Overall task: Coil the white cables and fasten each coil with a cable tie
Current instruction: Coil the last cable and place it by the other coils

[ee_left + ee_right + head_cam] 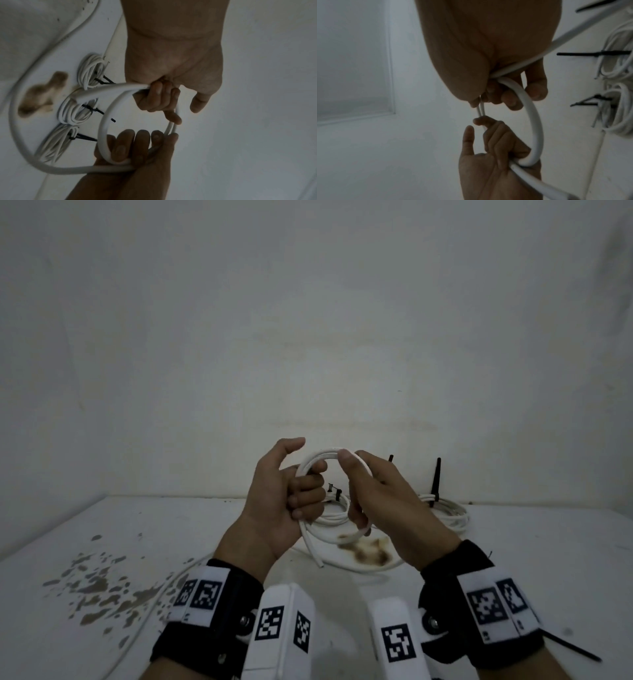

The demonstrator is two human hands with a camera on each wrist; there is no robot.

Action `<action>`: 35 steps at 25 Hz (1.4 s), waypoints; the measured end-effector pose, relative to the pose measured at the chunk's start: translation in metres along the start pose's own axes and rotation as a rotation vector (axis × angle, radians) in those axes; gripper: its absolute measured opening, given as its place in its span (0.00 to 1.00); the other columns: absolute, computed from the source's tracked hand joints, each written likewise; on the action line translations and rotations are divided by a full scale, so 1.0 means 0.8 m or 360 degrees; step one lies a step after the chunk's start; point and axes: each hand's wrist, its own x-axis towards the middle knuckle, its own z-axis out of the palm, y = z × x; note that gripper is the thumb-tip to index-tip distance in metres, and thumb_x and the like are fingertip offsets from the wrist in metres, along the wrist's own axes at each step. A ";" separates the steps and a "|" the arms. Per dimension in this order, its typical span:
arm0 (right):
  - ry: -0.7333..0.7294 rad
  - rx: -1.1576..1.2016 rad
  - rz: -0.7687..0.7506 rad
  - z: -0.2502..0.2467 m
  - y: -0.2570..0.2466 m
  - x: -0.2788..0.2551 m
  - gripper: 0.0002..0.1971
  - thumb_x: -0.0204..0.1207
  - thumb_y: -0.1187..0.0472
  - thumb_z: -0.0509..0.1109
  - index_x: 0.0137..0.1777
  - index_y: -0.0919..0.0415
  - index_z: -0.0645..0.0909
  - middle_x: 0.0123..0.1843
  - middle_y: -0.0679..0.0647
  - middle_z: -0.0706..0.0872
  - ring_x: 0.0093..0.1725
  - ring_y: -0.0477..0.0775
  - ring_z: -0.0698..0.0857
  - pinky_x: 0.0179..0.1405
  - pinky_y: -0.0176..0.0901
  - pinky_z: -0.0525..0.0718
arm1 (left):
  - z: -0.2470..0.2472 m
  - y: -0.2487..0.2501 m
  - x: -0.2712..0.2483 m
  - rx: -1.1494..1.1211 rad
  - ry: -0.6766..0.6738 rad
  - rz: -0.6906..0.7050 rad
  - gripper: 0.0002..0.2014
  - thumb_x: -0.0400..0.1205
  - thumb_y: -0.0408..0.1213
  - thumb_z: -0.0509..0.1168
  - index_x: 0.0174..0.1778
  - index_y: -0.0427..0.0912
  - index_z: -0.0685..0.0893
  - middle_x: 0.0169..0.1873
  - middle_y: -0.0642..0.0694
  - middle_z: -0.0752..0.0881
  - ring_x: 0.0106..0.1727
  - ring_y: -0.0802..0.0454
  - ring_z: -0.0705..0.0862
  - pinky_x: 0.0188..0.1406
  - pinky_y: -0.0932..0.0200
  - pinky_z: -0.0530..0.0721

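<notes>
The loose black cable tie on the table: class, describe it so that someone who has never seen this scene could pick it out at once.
Start at the white table and go to its near right edge, beside the person's right hand wristband. The thin black plastic cable tie lies flat there, alone. Unlike the other black ties, standing up from finished white cable coils by the wall, it fastens nothing.

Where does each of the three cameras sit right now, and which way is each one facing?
Head: on the person's head, looking forward and down at the white table and wall; shows both hands, left hand and right hand, gripping the cable loop.
Left wrist: looks along the left hand toward the right hand; three tied coils beyond.
Right wrist: looks along the right hand toward the left hand.
Shared: both wrist views show both hands on the same loop.
</notes>
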 end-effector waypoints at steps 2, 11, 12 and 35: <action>0.0082 0.0084 0.0047 0.005 0.001 0.002 0.22 0.87 0.45 0.61 0.31 0.51 0.74 0.26 0.53 0.66 0.24 0.55 0.69 0.22 0.42 0.70 | -0.003 0.001 0.001 -0.0097 0.0004 -0.0050 0.17 0.78 0.47 0.60 0.37 0.36 0.84 0.21 0.55 0.57 0.17 0.58 0.55 0.16 0.65 0.54; -0.0015 0.0068 0.0256 -0.004 0.010 -0.001 0.22 0.86 0.44 0.63 0.39 0.62 0.78 0.21 0.52 0.73 0.23 0.55 0.83 0.20 0.41 0.79 | -0.004 -0.005 0.005 -0.0172 0.0288 -0.0053 0.18 0.79 0.47 0.64 0.36 0.34 0.86 0.13 0.56 0.58 0.12 0.59 0.55 0.12 0.67 0.54; -0.0080 0.0084 0.0291 -0.001 0.010 -0.002 0.22 0.86 0.44 0.62 0.40 0.62 0.78 0.22 0.52 0.73 0.23 0.55 0.84 0.21 0.42 0.81 | -0.004 -0.007 0.007 -0.0203 0.0422 0.0002 0.19 0.78 0.48 0.64 0.32 0.34 0.84 0.13 0.55 0.58 0.13 0.58 0.54 0.14 0.67 0.53; 0.0232 -0.0013 0.0021 -0.009 0.023 0.007 0.22 0.83 0.43 0.68 0.45 0.65 0.84 0.27 0.57 0.84 0.26 0.55 0.87 0.28 0.49 0.88 | -0.016 0.007 0.007 -0.0147 -0.0115 0.0017 0.15 0.85 0.44 0.54 0.33 0.45 0.73 0.20 0.55 0.61 0.13 0.61 0.55 0.09 0.68 0.52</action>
